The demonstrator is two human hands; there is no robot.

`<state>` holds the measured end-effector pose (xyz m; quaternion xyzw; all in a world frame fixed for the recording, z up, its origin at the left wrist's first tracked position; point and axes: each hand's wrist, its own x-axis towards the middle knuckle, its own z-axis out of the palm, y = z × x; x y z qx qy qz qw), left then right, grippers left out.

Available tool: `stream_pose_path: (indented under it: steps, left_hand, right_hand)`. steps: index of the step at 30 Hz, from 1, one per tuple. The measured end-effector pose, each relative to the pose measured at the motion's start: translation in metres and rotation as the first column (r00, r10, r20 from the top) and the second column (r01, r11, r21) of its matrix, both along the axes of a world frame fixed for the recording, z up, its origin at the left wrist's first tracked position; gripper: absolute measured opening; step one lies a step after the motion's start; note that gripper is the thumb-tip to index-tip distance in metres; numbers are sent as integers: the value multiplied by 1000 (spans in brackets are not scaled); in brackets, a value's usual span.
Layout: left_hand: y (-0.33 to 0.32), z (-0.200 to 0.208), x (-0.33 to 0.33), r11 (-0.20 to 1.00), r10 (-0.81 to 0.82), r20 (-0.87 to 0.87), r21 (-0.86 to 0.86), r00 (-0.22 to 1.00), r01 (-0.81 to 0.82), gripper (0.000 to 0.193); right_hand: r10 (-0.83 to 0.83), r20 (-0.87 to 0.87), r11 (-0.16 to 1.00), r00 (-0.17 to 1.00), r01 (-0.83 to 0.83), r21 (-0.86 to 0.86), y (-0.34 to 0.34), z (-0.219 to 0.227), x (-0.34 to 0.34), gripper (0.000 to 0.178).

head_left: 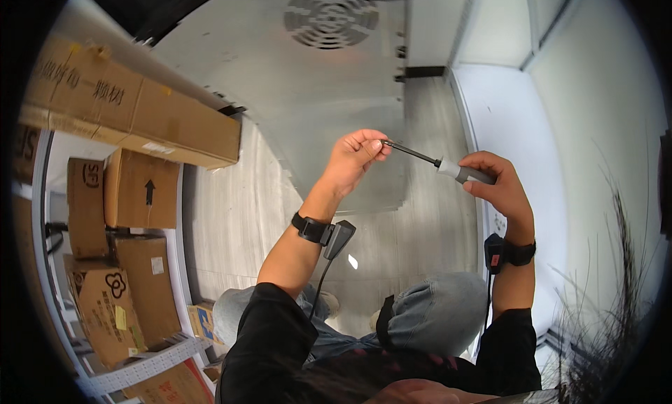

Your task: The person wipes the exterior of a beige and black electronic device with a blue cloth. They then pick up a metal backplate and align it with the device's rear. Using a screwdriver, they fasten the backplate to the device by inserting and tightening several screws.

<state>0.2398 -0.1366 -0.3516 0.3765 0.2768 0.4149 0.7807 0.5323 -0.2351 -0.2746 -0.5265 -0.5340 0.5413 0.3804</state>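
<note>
Black sleeves (273, 334) and blue jeans (437, 313) are nearest, the knees bent low over the floor (241, 222). Each wrist wears a black strap with a small dark unit and a thin cable.

Beyond the knees, the screwdriver (414, 153) is held up between the two hands, clear of the floor. The right hand (500, 183) grasps its grey handle, thumb on the near side, fingers curled over the far side. The shaft runs leftward and slightly away to the left hand (355, 158), whose thumb and forefinger pinch at the tip; whether they also hold a small part there is too small to tell.

To the left, a pale metal shelf (150, 365) holds brown cartons. A carton with a flower mark (105, 316) leans in front of a plainer carton (148, 285) bearing a white label. Farther along are a narrow carton (87, 208) and, just beside it, an arrow-marked carton (143, 190). A long carton (182, 128) lies at the far end. Their contents are hidden.

Past the hands stands a grey metal panel (336, 89) with a round vent (331, 18) at its far side.
</note>
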Motion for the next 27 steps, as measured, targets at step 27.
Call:
stream_pose_path:
  steps: [27]
  left_hand:
    - [67,135,-230,961,-173,-254,168,952,219,9]
  right_hand:
    - [-404,499,871,767,155,467,-8,157,-290,31]
